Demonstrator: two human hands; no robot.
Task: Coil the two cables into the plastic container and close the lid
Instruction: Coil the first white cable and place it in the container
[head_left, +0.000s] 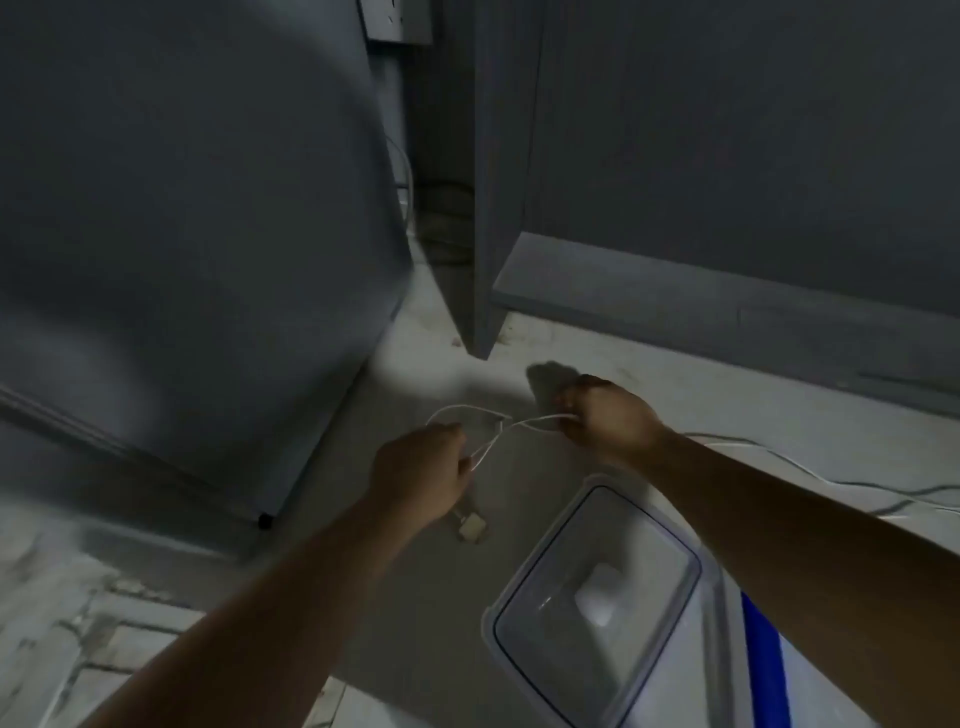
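Head view, looking down at the floor (426, 639). Left hand (415, 475) and right hand (605, 421) are both raised over the floor, working one white cable (535, 420). Left fingers are curled round the cable where its strands gather. Right fingers pinch the end of a loop that spans the gap between the hands. A second loop arcs up and over beyond the left hand. A small pale plug (470, 527) on this cable hangs below the left hand, near the floor; whether it touches the floor I cannot tell. The plastic container (540, 545) sits on the floor, open, below the right forearm and near both hands. It is clear-walled and no cable shows inside, only a bright reflection on its bottom. A second cable (810, 470) lies loose on the floor, running out from behind the right forearm toward the right edge of the view, well apart from the container mouth and uncoiled. Just beside the container on its right lies a white piece with a blue stripe (763, 654); possibly the lid, but I cannot tell. Progress, as a judgement: early. The first cable is partly looped in hand and not yet in the container. Left to do: finish that coil and drop it in, coil and stow the second cable, then fit the lid and close it
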